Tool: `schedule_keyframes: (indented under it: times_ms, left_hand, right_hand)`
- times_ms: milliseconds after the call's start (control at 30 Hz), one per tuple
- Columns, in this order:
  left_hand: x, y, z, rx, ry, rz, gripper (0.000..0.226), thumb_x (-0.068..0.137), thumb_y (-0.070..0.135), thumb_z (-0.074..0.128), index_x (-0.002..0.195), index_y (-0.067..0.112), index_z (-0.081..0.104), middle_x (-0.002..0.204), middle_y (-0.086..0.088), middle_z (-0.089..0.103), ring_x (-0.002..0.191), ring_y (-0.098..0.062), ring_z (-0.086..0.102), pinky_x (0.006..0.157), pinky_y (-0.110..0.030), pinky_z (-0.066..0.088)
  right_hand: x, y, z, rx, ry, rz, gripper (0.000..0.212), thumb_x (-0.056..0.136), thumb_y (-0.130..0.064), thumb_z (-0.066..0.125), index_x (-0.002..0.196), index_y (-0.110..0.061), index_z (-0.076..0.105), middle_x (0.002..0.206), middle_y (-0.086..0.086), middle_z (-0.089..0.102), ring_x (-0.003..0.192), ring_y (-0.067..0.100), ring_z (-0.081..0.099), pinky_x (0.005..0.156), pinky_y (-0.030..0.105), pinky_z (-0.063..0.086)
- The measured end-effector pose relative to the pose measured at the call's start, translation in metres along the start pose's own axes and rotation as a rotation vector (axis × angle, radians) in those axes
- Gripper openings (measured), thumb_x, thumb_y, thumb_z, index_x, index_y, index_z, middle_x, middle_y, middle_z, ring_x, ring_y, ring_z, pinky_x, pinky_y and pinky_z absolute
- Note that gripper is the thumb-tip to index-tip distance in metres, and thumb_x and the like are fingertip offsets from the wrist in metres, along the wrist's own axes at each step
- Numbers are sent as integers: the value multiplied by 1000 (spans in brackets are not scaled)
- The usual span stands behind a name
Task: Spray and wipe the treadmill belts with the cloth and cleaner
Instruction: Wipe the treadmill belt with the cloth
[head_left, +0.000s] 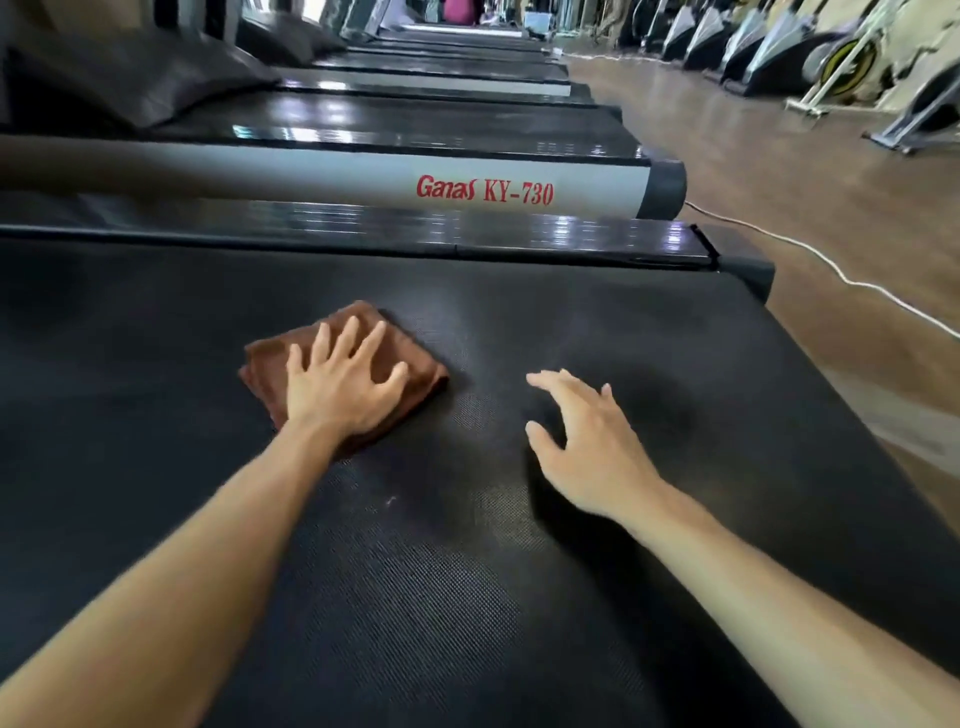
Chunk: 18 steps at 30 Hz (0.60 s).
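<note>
One hand (343, 387) flat on cloth (363, 332) — belt (467, 571) beneath.

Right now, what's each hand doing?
Left hand: open, fingers spread, pressing the brown cloth on the treadmill belt.
Right hand: open, holding nothing.

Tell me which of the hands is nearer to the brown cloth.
The left hand: it presses flat on the brown cloth on the treadmill belt. The right hand is apart from the cloth, to its right, holding nothing.
</note>
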<state>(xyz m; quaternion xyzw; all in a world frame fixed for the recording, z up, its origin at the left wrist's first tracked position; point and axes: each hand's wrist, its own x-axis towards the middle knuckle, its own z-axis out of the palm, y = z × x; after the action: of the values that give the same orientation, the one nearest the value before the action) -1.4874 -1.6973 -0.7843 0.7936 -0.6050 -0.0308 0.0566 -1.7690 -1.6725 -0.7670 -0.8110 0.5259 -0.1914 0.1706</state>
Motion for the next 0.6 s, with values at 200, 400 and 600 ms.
schedule_keyframes:
  times_ms: [200,400,600]
  left_hand:
    - [-74,-10,2,37,4,141,87,80,74,3,161,45,14,171,10,6,158,-23,3,123,-56,7]
    - [12,-10,-6,2,-51,121,92,74,80,0,159,50,13,171,13,6,158,-17,2,126,-53,8]
    - [-72,-15,4,-1,44,236,79,87,74,12,160,45,21,170,10,15,158,-23,11,124,-57,15]
  right_hand:
    - [-8,-5,28,-277,-121,-42,69,104,-57,17,166,-29,6,173,-8,-6,157,6,-15,128,47,-10]
    - [-7,-1,30,-286,-98,-42,79,91,-64,2,165,-36,6,173,-12,-5,156,3,-14,128,42,-11]
    - [-8,0,31,-271,-88,-50,77,93,-64,6,164,-36,11,173,-12,-1,157,3,-11,129,43,-7]
